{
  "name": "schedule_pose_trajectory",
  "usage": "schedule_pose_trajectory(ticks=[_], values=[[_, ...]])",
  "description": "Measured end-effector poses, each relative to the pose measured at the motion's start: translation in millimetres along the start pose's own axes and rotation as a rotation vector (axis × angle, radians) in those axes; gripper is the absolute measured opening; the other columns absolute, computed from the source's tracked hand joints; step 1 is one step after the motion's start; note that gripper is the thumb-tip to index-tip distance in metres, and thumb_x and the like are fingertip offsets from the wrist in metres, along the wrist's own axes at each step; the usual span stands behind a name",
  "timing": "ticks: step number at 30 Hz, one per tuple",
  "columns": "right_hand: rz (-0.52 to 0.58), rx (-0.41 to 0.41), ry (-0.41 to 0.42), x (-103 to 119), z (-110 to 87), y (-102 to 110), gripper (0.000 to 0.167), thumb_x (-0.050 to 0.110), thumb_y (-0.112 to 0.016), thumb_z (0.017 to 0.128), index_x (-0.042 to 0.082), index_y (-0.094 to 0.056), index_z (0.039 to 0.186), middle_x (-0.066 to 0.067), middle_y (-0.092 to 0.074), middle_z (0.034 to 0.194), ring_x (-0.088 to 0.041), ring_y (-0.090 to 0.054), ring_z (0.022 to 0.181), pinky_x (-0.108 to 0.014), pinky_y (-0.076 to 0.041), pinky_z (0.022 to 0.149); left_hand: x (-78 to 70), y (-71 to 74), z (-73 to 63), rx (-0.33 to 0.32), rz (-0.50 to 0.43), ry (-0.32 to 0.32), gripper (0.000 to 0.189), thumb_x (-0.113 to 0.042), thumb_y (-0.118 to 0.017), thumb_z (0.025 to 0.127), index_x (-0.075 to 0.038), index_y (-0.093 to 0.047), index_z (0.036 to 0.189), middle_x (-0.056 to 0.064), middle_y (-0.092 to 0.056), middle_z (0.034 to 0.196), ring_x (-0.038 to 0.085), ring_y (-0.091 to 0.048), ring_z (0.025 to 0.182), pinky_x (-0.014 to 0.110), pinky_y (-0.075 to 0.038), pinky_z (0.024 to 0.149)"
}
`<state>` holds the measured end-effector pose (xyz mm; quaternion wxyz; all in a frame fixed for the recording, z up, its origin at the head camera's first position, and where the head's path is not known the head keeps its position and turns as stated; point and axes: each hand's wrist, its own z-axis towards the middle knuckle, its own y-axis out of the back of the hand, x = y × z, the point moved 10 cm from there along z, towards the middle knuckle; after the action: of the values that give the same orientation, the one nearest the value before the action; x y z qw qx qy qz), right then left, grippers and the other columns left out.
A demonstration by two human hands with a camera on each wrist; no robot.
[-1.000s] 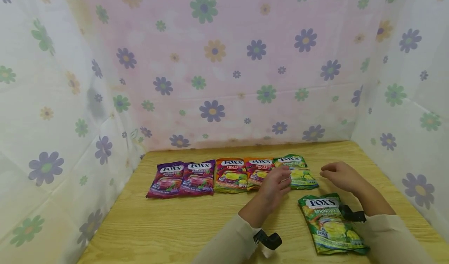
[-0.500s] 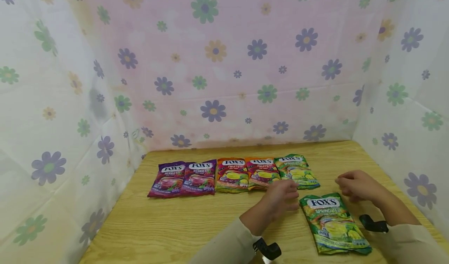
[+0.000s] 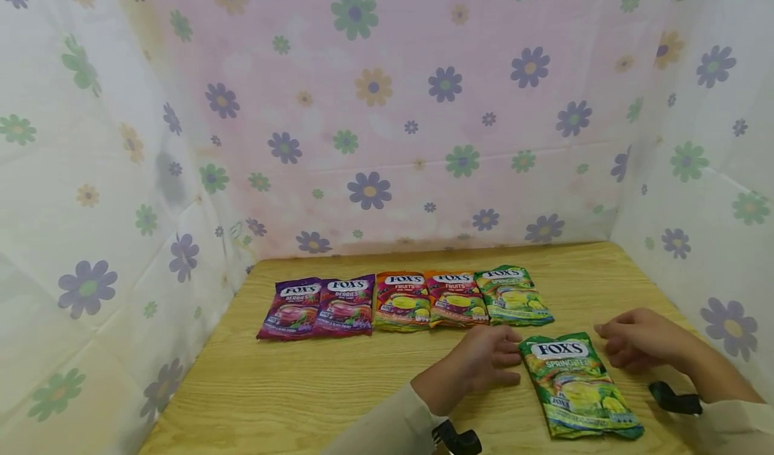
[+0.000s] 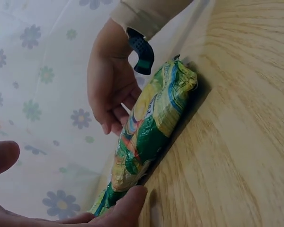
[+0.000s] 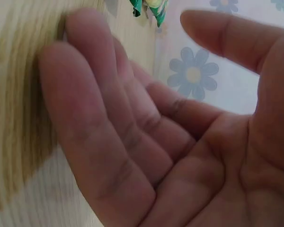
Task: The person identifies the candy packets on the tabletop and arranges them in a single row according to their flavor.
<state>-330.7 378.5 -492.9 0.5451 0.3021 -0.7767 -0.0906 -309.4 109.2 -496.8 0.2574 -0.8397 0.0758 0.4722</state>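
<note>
A green Fox's Spring Tea candy bag point(image 3: 577, 388) lies flat on the table, nearest the person at the right. On its left side is my left hand point(image 3: 478, 361), fingers relaxed, the tips right at the bag's upper left edge. My right hand point(image 3: 647, 341) sits off the bag's upper right edge, fingers loosely bent, holding nothing. Seen from the left wrist, the green bag point(image 4: 149, 123) stands between the left fingertips and the right hand point(image 4: 113, 85). In the right wrist view the palm point(image 5: 217, 175) faces the camera, with bare space between thumb and fingers.
Along the back runs a row of candy bags: two purple Berries bags point(image 3: 345, 307), two orange-red Fruits bags point(image 3: 402, 300) and another green Spring Tea bag point(image 3: 514, 297). Flowered cloth point(image 3: 387, 105) encloses the wooden table point(image 3: 290, 394) at the back and both sides.
Both hands have drawn back from the row toward the nearer green bag. The right hand has also shifted right, uncovering that bag's right side. The bags have stayed in place.
</note>
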Motion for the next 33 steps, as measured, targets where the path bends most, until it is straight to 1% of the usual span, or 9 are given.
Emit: schedule_pose_trajectory(ticks=[4, 9, 13, 16, 18, 22, 27, 30, 33], values=[[0.033, 0.094, 0.026, -0.3, -4.6, -11.4, 0.047, 0.038, -0.053, 0.107, -0.006, -0.066, 0.118, -0.010, -0.072, 0.091, -0.024, -0.074, 0.075, -0.042, -0.064, 0.067, 7.8, -3.2, -3.1, 0.052, 0.046, 0.061, 0.042, -0.026, -0.064, 0.095, -0.003, -0.064, 0.130, 0.019, -0.067, 0.126, 0.036, -0.066, 0.121, 0.059, -0.051, 0.106], [0.054, 0.199, 0.072, 4.1, -9.6, -26.8, 0.040, 0.032, -0.051, 0.109, -0.004, -0.068, 0.114, -0.013, -0.074, 0.087, -0.021, -0.072, 0.068, -0.040, -0.062, 0.060, 17.8, -5.8, -8.9, 0.106, 0.133, 0.128, 0.036, -0.027, -0.063, 0.098, -0.002, -0.068, 0.123, 0.018, -0.073, 0.116, 0.038, -0.070, 0.118, 0.052, -0.055, 0.104], [0.040, 0.255, 0.107, 10.1, -13.4, -35.6, 0.037, 0.030, -0.053, 0.108, -0.003, -0.071, 0.107, -0.013, -0.073, 0.081, -0.019, -0.070, 0.063, -0.037, -0.060, 0.055, 28.3, -8.2, -7.6, 0.155, 0.232, 0.175, 0.028, -0.025, -0.066, 0.098, -0.002, -0.075, 0.111, 0.017, -0.077, 0.110, 0.035, -0.073, 0.113, 0.041, -0.061, 0.092], [0.052, 0.308, 0.122, 13.0, -16.7, -41.7, 0.034, 0.026, -0.056, 0.107, -0.005, -0.068, 0.107, -0.011, -0.071, 0.077, -0.017, -0.068, 0.059, -0.034, -0.059, 0.053, 34.2, -11.7, -6.2, 0.205, 0.280, 0.200, 0.026, -0.023, -0.067, 0.097, 0.000, -0.077, 0.106, 0.017, -0.078, 0.108, 0.033, -0.073, 0.113, 0.035, -0.063, 0.086], [0.067, 0.337, 0.119, 13.2, -18.3, -45.3, 0.031, 0.024, -0.058, 0.106, -0.006, -0.065, 0.110, -0.009, -0.069, 0.075, -0.015, -0.066, 0.057, -0.033, -0.058, 0.052, 35.7, -14.1, -6.2, 0.233, 0.302, 0.202, 0.026, -0.022, -0.066, 0.098, 0.000, -0.076, 0.106, 0.017, -0.078, 0.108, 0.033, -0.072, 0.115, 0.034, -0.063, 0.085], [0.098, 0.376, 0.113, 11.8, -19.8, -49.5, 0.030, 0.021, -0.060, 0.104, -0.008, -0.056, 0.114, -0.006, -0.065, 0.073, -0.013, -0.060, 0.055, -0.032, -0.056, 0.052, 36.3, -16.0, -6.1, 0.247, 0.319, 0.197, 0.024, -0.021, -0.063, 0.100, -0.002, -0.077, 0.107, 0.016, -0.077, 0.108, 0.033, -0.071, 0.116, 0.036, -0.062, 0.088], [0.097, 0.374, 0.116, 11.7, -19.1, -49.1, 0.030, 0.020, -0.061, 0.104, -0.007, -0.053, 0.114, -0.006, -0.066, 0.077, -0.013, -0.059, 0.056, -0.032, -0.055, 0.053, 34.8, -19.9, -6.1, 0.255, 0.327, 0.191, 0.019, -0.017, -0.064, 0.101, -0.003, -0.076, 0.108, 0.018, -0.077, 0.109, 0.035, -0.071, 0.116, 0.040, -0.062, 0.091], [0.094, 0.372, 0.127, 12.6, -19.1, -48.6, 0.030, 0.019, -0.061, 0.103, -0.007, -0.053, 0.115, -0.007, -0.067, 0.079, -0.014, -0.060, 0.057, -0.032, -0.056, 0.053, 33.3, -21.8, -6.1, 0.261, 0.318, 0.180, 0.022, -0.012, -0.066, 0.100, -0.001, -0.072, 0.118, 0.020, -0.076, 0.111, 0.037, -0.070, 0.117, 0.042, -0.061, 0.092], [0.108, 0.391, 0.140, 13.4, -19.4, -49.0, 0.028, 0.017, -0.060, 0.103, -0.008, -0.052, 0.115, -0.008, -0.068, 0.082, -0.014, -0.059, 0.058, -0.031, -0.056, 0.053, 31.8, -24.3, -7.2, 0.281, 0.305, 0.160, 0.035, -0.008, -0.066, 0.099, 0.003, -0.062, 0.132, 0.019, -0.075, 0.113, 0.040, -0.068, 0.120, 0.044, -0.060, 0.095]])
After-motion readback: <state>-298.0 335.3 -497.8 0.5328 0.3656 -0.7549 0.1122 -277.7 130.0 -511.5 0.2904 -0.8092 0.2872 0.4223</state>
